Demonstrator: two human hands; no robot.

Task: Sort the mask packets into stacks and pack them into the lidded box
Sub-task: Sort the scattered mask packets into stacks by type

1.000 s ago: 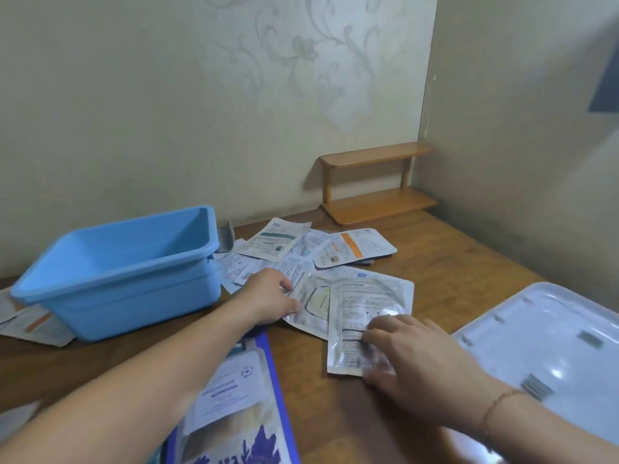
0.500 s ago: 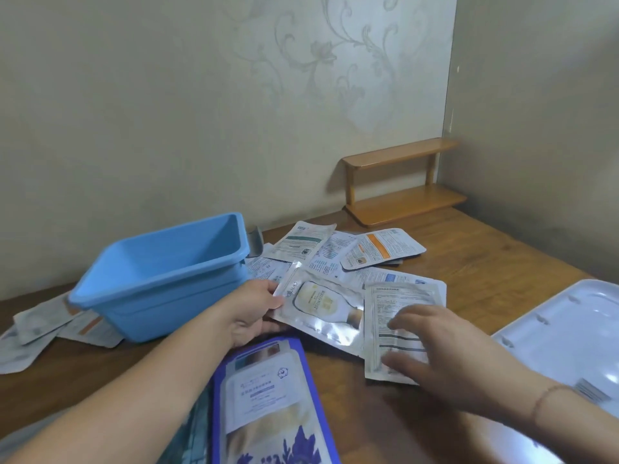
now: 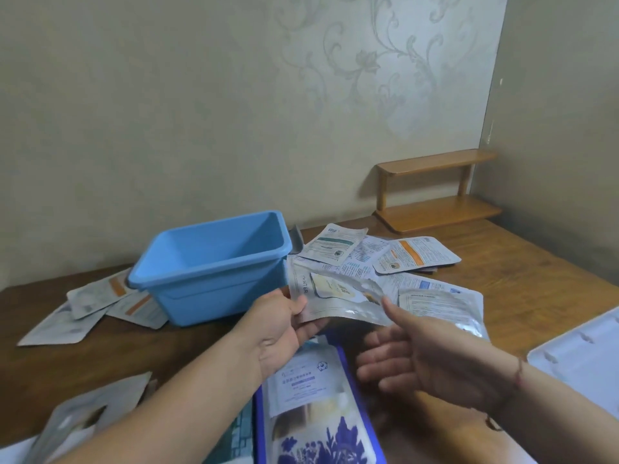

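left hand (image 3: pixel 284 324) pinches a silver packet (image 3: pixel 338 298) by its 9 o'clock edge, thumb on top and fingers under, so the packet is lifted off the table (image 3: pixel 522 289) and sags in the middle; edge grip likely chosen to keep the face readable for sorting. right hand (image 3: pixel 425 356) sits at the packet's 4 o'clock, thumb touching its near corner, fingers loosely spread below and gripping nothing that i can see; looks like support or a takeover, not a firm hold. box (image 3: pixel 214 262) is at 10 o'clock of the hands, open, blue, nothing visible inside from here, so packing is judged not started. lid (image 3: pixel 582 349) lies flat at 3 o'clock at the table edge, kept off so the box stays loadable. loose pile (image 3: pixel 378 254) of printed packets fans out at 1 o'clock just past the held one, overlapping, unsorted. one more silver packet (image 3: pixel 445 306) lies flat under and beyond the right hand at 2 o'clock, probably the match for the held one. a blue-bordered stack (image 3: pixel 318 410) sits at 6 o'clock close to the body, faces up, looks like a started stack. orange-striped packets (image 3: pixel 110 296) lie at 9 o'clock left of the box, partly tucked against its wall. another packet (image 3: pixel 97 410) sits at 7 o'clock at the frame edge, blurred. risk: foil is slippery and floppy, a one-edge pinch can let it slide.
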